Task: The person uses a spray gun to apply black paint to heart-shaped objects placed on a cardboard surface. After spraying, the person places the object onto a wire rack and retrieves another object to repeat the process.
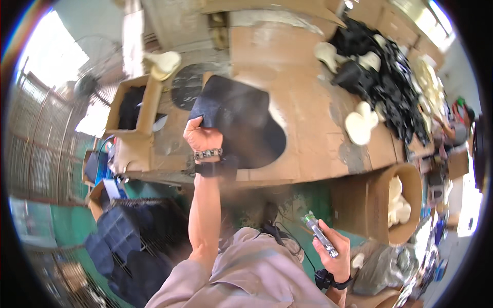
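Black sheet (246,126), left fingers (192,130) grasping; right fingers (331,232) clasp slim tool (322,238); open box (146,107) left, black heap (399,95) right.

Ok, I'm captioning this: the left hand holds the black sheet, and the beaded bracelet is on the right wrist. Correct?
Not quite: in the head view, the bracelet is on the left wrist. The left hand does hold the black sheet.

Surface (303,92) topped with cardboard. Upper right: heap of glossy black pieces (405,97), cream rounded piece (359,126) near it. Upper left: another cream piece (167,61), open carton (114,115) with dark contents, fan (87,87). Lower right: big cardboard box (359,205) holding cream pieces (398,205), plastic bag (382,274). Lower left: dark blue material (115,231). Far right: another person (454,132).
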The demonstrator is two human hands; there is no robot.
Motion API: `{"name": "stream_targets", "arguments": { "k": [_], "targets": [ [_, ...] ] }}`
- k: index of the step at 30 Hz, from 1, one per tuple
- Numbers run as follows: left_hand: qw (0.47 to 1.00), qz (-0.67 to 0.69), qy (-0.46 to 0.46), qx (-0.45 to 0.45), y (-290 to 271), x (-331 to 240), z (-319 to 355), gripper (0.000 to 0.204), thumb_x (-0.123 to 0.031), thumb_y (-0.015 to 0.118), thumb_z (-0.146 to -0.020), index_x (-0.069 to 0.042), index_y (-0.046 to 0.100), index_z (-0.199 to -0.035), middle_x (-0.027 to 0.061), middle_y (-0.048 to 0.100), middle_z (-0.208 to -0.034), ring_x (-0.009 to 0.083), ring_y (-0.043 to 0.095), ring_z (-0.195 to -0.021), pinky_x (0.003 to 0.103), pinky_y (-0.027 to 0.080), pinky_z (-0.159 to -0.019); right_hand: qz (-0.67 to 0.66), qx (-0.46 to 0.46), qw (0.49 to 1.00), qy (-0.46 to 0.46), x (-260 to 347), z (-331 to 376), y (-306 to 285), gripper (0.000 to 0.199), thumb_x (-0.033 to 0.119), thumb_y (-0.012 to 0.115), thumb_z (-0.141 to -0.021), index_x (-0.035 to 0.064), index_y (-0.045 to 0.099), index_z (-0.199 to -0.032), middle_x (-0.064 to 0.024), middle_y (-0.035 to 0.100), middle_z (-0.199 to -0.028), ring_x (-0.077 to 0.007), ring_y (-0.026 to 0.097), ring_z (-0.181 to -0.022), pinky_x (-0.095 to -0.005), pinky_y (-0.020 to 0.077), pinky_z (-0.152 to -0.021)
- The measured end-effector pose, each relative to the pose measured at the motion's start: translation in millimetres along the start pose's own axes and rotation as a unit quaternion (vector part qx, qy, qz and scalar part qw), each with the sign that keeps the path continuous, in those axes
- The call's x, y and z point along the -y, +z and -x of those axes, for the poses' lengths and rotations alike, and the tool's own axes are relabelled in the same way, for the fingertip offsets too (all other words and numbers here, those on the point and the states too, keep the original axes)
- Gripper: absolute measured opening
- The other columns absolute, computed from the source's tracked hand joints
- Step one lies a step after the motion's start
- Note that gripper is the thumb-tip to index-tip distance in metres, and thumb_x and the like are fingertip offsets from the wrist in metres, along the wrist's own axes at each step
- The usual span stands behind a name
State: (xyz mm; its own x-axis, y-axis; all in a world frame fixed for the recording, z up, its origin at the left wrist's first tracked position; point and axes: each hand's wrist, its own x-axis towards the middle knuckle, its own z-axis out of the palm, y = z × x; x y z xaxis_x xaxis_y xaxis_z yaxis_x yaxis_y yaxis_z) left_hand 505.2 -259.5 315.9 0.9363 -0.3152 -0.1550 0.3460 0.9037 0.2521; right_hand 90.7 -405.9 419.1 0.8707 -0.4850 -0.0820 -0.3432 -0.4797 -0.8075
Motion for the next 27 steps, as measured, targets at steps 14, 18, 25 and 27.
{"name": "stream_targets", "arguments": {
  "k": [14,18,25,27],
  "targets": [
    [0.935,0.119,0.332,-0.042,-40,-216,209,0.033,-0.011,0.054,-0.074,0.000,0.065,-0.103,0.0156,0.071,-0.105,0.0350,0.068,-0.099,0.048,0.051,-0.098,0.049,0.232,0.970,-0.053,81,-18,21,0.042,0.004,0.068,-0.092,-0.0102,0.060,-0.130,-0.0214,0.069,-0.125,-0.0263,0.067,-0.113,-0.0348,0.0495,-0.099],
    [0.891,0.100,0.421,-0.136,-68,-300,220,0.035,-0.009,0.051,-0.071,0.000,0.065,-0.102,0.0158,0.070,-0.108,0.0370,0.067,-0.102,0.053,0.050,-0.099,0.063,0.274,0.956,-0.085,97,-30,40,0.043,0.003,0.067,-0.093,-0.0094,0.059,-0.133,-0.0231,0.068,-0.126,-0.0261,0.066,-0.114,-0.0350,0.0484,-0.099],
    [0.844,0.082,0.501,-0.173,-73,-428,269,0.041,-0.011,0.051,-0.074,0.002,0.062,-0.111,0.0184,0.068,-0.115,0.0377,0.065,-0.109,0.054,0.047,-0.105,0.075,0.287,0.939,-0.175,111,-38,69,0.042,0.005,0.069,-0.092,-0.0041,0.062,-0.132,-0.0221,0.071,-0.103,-0.0251,0.066,-0.088,-0.0376,0.0516,-0.080],
    [0.820,0.069,0.528,-0.207,-84,-445,299,0.055,-0.011,0.048,-0.076,0.007,0.057,-0.128,0.0245,0.063,-0.130,0.0415,0.060,-0.122,0.057,0.042,-0.111,0.084,0.296,0.933,-0.186,115,-36,73,0.043,0.005,0.070,-0.091,-0.0029,0.062,-0.132,-0.0210,0.071,-0.099,-0.0240,0.065,-0.086,-0.0375,0.0514,-0.079]
  ]
}}
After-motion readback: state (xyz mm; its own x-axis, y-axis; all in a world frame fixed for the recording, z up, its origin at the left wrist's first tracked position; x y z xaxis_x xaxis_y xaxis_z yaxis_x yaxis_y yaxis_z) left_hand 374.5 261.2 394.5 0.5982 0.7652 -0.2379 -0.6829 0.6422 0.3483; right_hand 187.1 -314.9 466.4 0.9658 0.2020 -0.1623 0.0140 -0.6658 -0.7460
